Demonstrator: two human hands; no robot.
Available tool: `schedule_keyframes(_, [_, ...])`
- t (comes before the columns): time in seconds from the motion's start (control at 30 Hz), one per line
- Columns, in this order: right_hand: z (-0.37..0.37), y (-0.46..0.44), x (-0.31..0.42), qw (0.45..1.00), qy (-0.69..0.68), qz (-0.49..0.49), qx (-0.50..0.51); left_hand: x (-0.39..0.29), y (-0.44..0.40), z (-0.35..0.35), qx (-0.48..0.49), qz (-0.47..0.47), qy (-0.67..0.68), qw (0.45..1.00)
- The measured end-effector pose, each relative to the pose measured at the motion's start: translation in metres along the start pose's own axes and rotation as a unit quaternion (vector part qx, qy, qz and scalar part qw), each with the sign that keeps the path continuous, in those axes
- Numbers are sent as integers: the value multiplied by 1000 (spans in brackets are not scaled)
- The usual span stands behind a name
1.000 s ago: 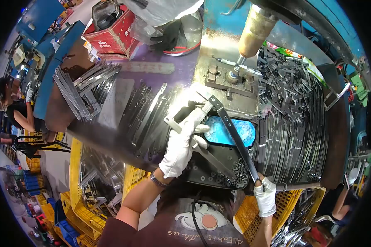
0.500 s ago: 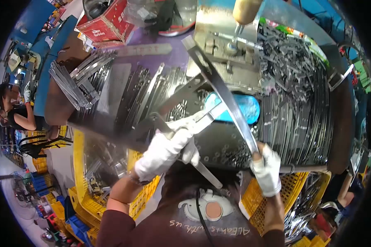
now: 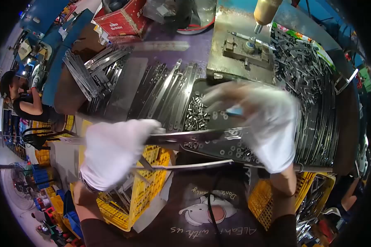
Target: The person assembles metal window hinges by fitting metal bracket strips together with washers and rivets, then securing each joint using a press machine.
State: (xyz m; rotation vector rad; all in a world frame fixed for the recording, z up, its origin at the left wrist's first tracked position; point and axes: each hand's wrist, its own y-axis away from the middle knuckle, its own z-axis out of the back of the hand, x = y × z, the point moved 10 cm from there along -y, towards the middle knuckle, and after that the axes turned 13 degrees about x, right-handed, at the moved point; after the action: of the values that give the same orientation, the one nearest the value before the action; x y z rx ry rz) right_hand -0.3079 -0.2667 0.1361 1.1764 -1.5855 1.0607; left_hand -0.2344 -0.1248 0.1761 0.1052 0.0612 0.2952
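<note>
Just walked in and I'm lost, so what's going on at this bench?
A person is handling metal parts. Their gloved left hand grips long metal strips near a yellow crate. Their right hand, also gloved, is over a dark tray of small metal pieces; it is too blurred to tell its grip. More strips lie beyond.

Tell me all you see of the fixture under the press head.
The metal fixture is a dull grey, oblong block on a scuffed metal plate. It has a raised block toward each end, a round, pale-topped post between them and a knob on its near side. A white pen-like rod lies across it, behind the post. The press head hangs above, apart from it. Neither left hand nor right hand touches it.
</note>
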Motion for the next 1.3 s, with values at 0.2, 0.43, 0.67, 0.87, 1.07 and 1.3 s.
schedule_keyframes(0.2, [18,31,-92,847,530,-41,14,94,18,-74,-14,227,469,853])
schedule_keyframes(0.43, [-1,30,-90,770,634,-43,64,44,-8,-126,53,137,773,618])
schedule_keyframes(0.67, [38,41,-76,920,381,-84,30,-16,-38,-142,47,73,783,616])
schedule_keyframes(0.87, [109,59,-54,973,-150,-66,-161,-28,-32,-155,53,113,791,598])
schedule_keyframes(1.07, [116,61,-56,975,-146,-84,-144,-29,-31,-157,93,142,777,607])
schedule_keyframes(1.3, [125,66,-38,982,49,-74,-168,-33,-38,-144,46,146,728,668])
